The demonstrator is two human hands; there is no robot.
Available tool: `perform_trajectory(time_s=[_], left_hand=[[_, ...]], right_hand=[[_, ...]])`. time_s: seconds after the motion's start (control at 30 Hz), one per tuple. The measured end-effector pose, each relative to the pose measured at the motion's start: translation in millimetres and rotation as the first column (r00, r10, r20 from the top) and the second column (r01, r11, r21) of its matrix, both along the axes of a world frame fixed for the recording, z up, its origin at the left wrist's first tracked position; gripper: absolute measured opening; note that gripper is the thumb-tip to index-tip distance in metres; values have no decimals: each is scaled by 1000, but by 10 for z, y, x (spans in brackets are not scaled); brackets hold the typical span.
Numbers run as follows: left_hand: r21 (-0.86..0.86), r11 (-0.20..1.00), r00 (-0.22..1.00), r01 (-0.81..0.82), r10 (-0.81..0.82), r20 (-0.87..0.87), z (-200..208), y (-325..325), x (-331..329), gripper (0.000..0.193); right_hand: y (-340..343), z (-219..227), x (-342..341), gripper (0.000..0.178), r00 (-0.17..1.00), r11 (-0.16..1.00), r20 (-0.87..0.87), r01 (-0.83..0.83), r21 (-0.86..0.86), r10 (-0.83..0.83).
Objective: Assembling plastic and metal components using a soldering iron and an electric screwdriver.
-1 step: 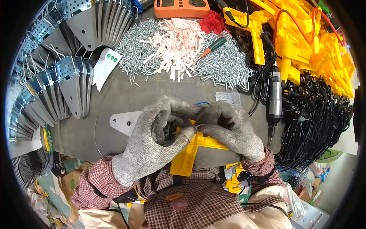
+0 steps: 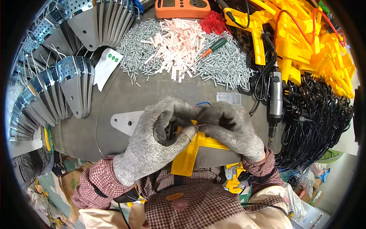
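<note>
Both of my hands wear grey knit gloves with darkened fingers, and their fingertips meet over a yellow plastic handle housing (image 2: 185,162). My left hand (image 2: 160,133) is closed in a pinch, its thumb at the housing's upper edge. Opposite it, my right hand (image 2: 228,128) pinches with thumb and forefinger. Thin wire ends (image 2: 199,125) show between the two thumbs; a blue-and-red wire (image 2: 202,103) arches out above the fingers. A flat, tapered metal plate (image 2: 126,123) with holes extends leftward from under my left hand. Fingers hide much of the joint between plate and housing.
Piles of screws (image 2: 225,63) and pale pink sleeves (image 2: 177,44) lie ahead, a screwdriver (image 2: 214,47) across them. Stacked metal plates (image 2: 74,87) line the left. At right are a power driver (image 2: 275,95), black cords (image 2: 316,126) and yellow housings (image 2: 301,42). An orange meter (image 2: 183,11) stands behind.
</note>
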State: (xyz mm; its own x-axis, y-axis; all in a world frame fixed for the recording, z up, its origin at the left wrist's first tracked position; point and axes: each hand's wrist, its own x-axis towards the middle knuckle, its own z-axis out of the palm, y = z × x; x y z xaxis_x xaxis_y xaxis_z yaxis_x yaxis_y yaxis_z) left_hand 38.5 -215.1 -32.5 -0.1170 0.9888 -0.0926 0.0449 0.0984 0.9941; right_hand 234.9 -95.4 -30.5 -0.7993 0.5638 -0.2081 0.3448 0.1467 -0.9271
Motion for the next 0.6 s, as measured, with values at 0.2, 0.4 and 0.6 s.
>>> perform_trajectory(time_s=[0.2, 0.4, 0.6], left_hand=[[52, 995, 970, 80, -66, -234, 20, 22, -33, 22], [230, 967, 904, 108, 1, -427, 78, 56, -40, 25], [335, 842, 444, 422, 130, -887, 94, -38, -58, 29]], right_hand=[[-10, -182, 67, 33, 991, 981, -137, 33, 189, -7], [-56, -115, -27, 30, 982, 957, -188, 66, 282, -12], [-82, -27, -154, 29, 1000, 976, -11, -26, 215, 29]])
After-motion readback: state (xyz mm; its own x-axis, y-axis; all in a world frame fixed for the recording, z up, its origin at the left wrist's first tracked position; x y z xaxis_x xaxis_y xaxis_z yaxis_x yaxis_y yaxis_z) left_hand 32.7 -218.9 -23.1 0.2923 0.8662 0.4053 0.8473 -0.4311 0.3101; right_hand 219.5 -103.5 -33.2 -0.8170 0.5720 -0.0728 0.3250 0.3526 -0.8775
